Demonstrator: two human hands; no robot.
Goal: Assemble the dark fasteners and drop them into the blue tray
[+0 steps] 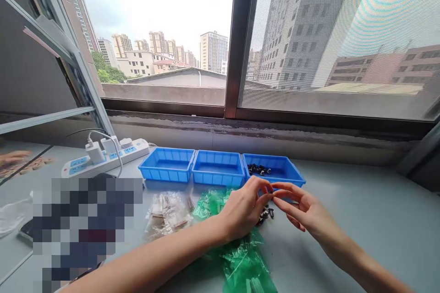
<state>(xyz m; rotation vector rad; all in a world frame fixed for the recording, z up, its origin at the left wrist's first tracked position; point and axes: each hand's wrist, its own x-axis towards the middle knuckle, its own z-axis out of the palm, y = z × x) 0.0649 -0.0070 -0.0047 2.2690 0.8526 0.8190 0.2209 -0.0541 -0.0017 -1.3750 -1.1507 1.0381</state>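
Note:
My left hand point(245, 208) and my right hand point(299, 208) meet fingertip to fingertip just in front of the right blue tray point(292, 171), both pinched on something too small to name. A few small black parts point(265, 214) lie on the table under my left fingers. More black parts point(258, 170) sit inside the right tray. Clear green bags point(240, 261) of small pieces lie beneath my left wrist and forearm.
The middle blue tray point(217, 168) and the left blue tray point(167, 165) stand in a row by the window wall. Clear bags of brownish parts point(168, 213) lie to the left. A white power strip point(106, 155) with plugs sits at far left.

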